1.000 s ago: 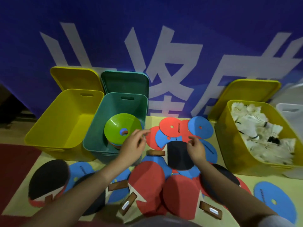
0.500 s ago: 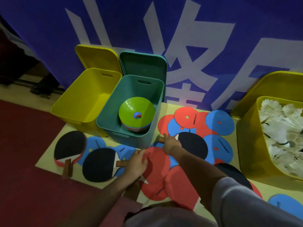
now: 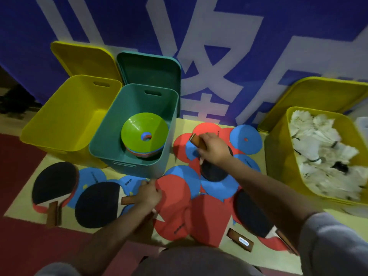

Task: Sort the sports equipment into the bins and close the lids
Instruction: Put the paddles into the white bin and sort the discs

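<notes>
Beside round flat discs (image 3: 245, 139), right hand (image 3: 214, 148) grips wooden handle (image 3: 197, 141).

head view (only one), steeply down, close over hands (image 3: 179, 170)

A blue banner (image 3: 199, 46) with large white characters fills the back of the view, standing upright behind everything else. Below it lies a pale yellow mat (image 3: 25, 200), and a dark red floor (image 3: 20, 246) borders the mat on the left and along the near edge. At far left, in shadow beside the banner, sits something dark (image 3: 14, 100), possibly a metal stand.
</notes>
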The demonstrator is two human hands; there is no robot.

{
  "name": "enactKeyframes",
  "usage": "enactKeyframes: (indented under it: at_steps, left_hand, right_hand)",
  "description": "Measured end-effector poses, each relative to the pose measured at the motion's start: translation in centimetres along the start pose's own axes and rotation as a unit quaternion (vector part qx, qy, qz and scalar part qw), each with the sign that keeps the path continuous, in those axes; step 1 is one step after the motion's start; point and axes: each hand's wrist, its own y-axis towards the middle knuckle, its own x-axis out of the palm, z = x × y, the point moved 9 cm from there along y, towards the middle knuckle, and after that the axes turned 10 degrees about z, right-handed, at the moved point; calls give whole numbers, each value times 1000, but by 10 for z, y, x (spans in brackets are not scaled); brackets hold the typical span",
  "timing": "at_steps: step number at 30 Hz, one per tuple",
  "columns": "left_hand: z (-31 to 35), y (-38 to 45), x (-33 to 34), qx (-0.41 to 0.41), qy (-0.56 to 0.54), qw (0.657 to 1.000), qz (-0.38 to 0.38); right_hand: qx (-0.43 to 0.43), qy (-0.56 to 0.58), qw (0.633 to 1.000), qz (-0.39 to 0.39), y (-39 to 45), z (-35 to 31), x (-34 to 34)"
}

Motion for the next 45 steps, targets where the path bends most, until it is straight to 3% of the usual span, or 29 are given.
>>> enactKeyframes:
  at_steps: [4,7,13,18,20,23,25,31,35,40,45]
  left_hand:
    - [11,11,7,29,58,998,-20]
    - [14,13,9,51,80,995,-15]
    - [4,9,9,74,103,992,-23]
    - [5,8,12,90,99,991,-29]
    - [5,8,12,84,86,992,-35]
    - [2,9,8,68,62,995,-42]
    - [0,8,2,69,48,996,-41]
    - [15,-10,-13,124,-84,987,-62]
    - [30,-24,-15,156,-191,967,-68]
    - [33,-29,-22,149,-228,960,-63]
    - [58,-24,-56,181,-306,934,-27]
  right_hand:
    - [107,89,979,146,-15,29,-75]
    - [186,180,949,180,-52,47,-81]
    - [298,172,931,121,-137,66,-17]
    - [412,168,895,-1,-180,69,47]
    - [461,197,866,2,-180,66,60]
    - [539,296,788,37,-173,62,75]
    - [552,348,756,53,-165,62,87]
    - [554,374,738,97,-154,54,89]
    - [549,434,713,56,-151,45,100]
    - [558,431,705,74,-145,41,80]
    - [536,399,724,175,-150,62,62]
